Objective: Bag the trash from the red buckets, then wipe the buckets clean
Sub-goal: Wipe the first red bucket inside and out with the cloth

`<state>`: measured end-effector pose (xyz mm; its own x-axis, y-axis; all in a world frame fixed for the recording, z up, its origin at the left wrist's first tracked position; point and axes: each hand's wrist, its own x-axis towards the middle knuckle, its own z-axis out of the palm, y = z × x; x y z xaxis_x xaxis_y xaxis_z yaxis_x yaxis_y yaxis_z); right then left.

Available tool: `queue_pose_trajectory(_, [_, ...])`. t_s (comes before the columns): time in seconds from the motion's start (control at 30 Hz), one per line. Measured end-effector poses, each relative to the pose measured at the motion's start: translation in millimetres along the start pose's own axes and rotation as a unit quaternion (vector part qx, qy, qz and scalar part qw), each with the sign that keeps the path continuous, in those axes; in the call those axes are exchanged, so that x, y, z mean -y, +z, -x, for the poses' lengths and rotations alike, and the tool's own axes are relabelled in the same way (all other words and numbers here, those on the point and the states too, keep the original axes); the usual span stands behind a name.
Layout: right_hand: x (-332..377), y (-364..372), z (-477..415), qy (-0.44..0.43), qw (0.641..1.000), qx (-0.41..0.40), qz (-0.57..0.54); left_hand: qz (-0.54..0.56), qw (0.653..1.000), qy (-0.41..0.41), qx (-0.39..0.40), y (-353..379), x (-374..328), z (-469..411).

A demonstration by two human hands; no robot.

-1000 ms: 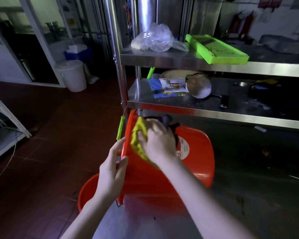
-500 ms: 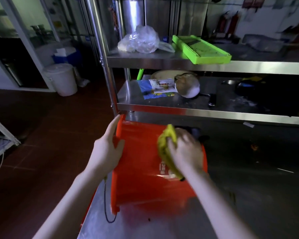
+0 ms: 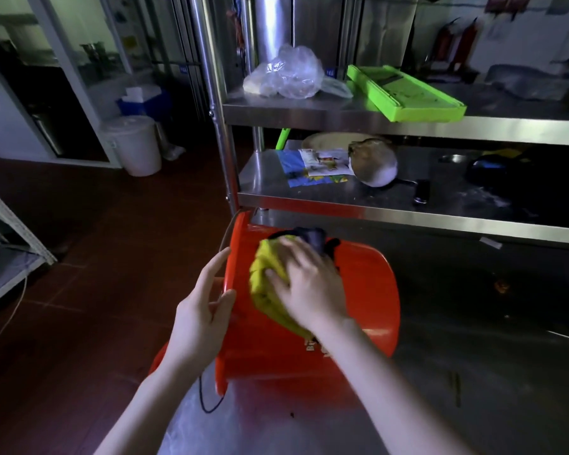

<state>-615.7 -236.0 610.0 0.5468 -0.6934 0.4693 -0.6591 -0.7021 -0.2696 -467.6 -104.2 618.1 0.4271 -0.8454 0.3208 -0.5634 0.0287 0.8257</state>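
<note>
**Bucket tipped over for wiping**

Head view: the red plastic bucket (image 3: 358, 290) lies sideways on the steel table (image 3: 473, 389), its wall turned up for wiping. At its rim, the left hand (image 3: 201, 320) pinches thumb-to-fingers to steady it. On its wall, the right hand (image 3: 309, 290), fingers spread, presses down a crumpled yellow cloth (image 3: 263, 280).

I read this as a commercial kitchen's back area. A stainless-steel shelf rack (image 3: 342, 210) rises above a steel surface (image 3: 473, 372). Its top shelf carries a green mandoline slicer (image 3: 408, 93) and a crumpled clear plastic bag (image 3: 286, 77). A white lidded bucket (image 3: 135, 146) sits on the red tiled floor (image 3: 112, 241), and fire extinguishers (image 3: 467, 41) stand against the far wall.
</note>
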Motion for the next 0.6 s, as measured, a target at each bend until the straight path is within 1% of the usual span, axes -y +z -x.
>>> queue_pose_trajectory(0.03, [-18, -5, 2, 0.040, 0.999, -0.011, 0.018, 0.006, 1.000, 0.005, -0.001, 1, 1, 4])
queue_pose_trajectory(0.1, [-58, -18, -2, 0.165, 0.985, 0.021, 0.045, 0.012, 1.000, 0.018, -0.003, 1, 2, 13])
queue_pose_trajectory(0.17, [-81, -30, -12, 0.301, 0.949, 0.077, 0.055, 0.013, 1.000, 0.018, -0.002, 1, 6, 19])
queue_pose_trajectory(0.2, [-82, -31, -20, 0.335, 0.935, 0.102, 0.057, 0.009, 1.000, 0.018, -0.003, 0, 9, 22])
queue_pose_trajectory(0.23, [-74, -27, -29, 0.335, 0.933, 0.116, 0.063, 0.001, 1.000, 0.019, -0.004, -1, 11, 24])
queue_pose_trajectory(0.27, [-58, -22, -37, 0.311, 0.941, 0.118, 0.069, -0.006, 1.000, 0.020, -0.005, -1, 12, 26])
queue_pose_trajectory(0.3, [-37, -16, -42, 0.265, 0.956, 0.108, 0.068, -0.010, 1.000, 0.022, -0.004, -2, 13, 29])
queue_pose_trajectory(0.37, [8, -5, -42, 0.143, 0.986, 0.066, 0.046, 0.000, 1.000, 0.022, 0.010, -6, 15, 30])
queue_pose_trajectory(0.4, [27, -1, -37, 0.085, 0.994, 0.055, 0.037, 0.026, 0.999, 0.010, 0.027, -10, 14, 27])
queue_pose_trajectory(0.43, [42, 4, -29, 0.037, 0.998, 0.045, 0.035, 0.063, 0.997, -0.012, 0.045, -14, 11, 19])
queue_pose_trajectory(0.47, [53, 9, -18, 0.007, 0.999, 0.027, 0.040, 0.098, 0.993, -0.043, 0.055, -17, 7, 8])
queue_pose_trajectory(0.5, [63, 15, -4, -0.008, 0.999, 0.009, 0.039, 0.102, 0.991, -0.074, 0.047, -17, 3, -7])
queue_pose_trajectory(0.53, [71, 23, 10, -0.017, 0.999, -0.007, 0.034, 0.058, 0.993, -0.094, 0.028, -16, 0, -26])
queue_pose_trajectory(0.6, [81, 38, 35, -0.038, 0.999, -0.029, 0.026, -0.072, 0.989, -0.132, 0.003, -7, -5, -58])
